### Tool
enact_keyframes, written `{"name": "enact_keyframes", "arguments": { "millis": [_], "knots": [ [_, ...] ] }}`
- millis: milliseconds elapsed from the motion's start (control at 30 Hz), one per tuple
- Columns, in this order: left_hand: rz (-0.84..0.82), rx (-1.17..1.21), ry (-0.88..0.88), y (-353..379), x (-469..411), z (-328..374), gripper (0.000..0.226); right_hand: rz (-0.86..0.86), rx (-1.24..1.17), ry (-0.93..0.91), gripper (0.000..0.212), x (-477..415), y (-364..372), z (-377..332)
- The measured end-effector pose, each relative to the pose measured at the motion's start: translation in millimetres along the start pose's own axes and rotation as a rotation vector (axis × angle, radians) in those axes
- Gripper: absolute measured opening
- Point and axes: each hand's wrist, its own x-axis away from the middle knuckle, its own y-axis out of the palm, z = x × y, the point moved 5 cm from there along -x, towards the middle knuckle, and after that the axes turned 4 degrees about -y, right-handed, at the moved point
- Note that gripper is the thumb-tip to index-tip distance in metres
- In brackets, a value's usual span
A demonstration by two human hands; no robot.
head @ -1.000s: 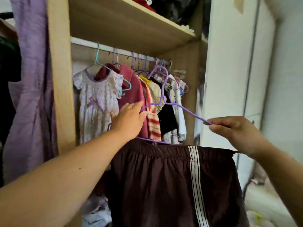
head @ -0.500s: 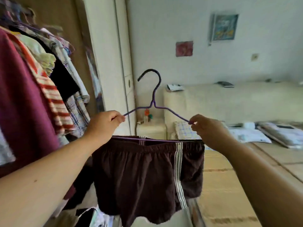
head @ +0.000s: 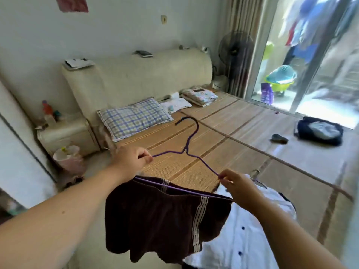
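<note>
Hanging from purple hanger (head: 186, 150), brown shorts (head: 155, 216) are held above white shirt (head: 242, 239) at bed (head: 252, 136) edge; hanger's ends are pinched by L hand (head: 132, 160), R hand (head: 237, 183). Pink bin (head: 67, 158): poss. rubbish inside.

We see a purple wire hanger (head: 186, 152) held over a bed (head: 242, 140), our left hand (head: 130, 159) pinching its left shoulder and our right hand (head: 236, 183) pinching its right end. Dark brown shorts (head: 155, 216) with white side stripes drape over its lower bar. A white shirt (head: 244, 235) with blue buttons lies below; a checked pillow (head: 134, 117) rests near the headboard (head: 136, 76).
</note>
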Motion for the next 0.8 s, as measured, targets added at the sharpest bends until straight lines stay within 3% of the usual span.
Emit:
{"name": "enact_keyframes", "arguments": {
  "millis": [200, 367, 533, 800],
  "knots": [
    [-0.308, -0.016, 0.147, 147.0, -37.7, 88.8, 0.023, 0.064, -0.05, 0.296, 0.022, 60.1, -50.9, 140.1],
    [-0.446, -0.028, 0.183, 251.9, -76.2, 167.6, 0.019, 0.147, -0.03, 0.448, 0.021, 71.3, -95.5, 241.6],
    [-0.469, -0.06, 0.139, 333.6, -138.2, 222.9, 0.016, 0.223, 0.002, 0.517, 0.017, 34.2, -124.7, 330.7],
    [-0.541, -0.215, -0.049, 453.7, -220.2, 213.0, 0.02, 0.082, 0.059, 0.595, 0.011, -50.1, -90.2, 435.8]
  ]
}}
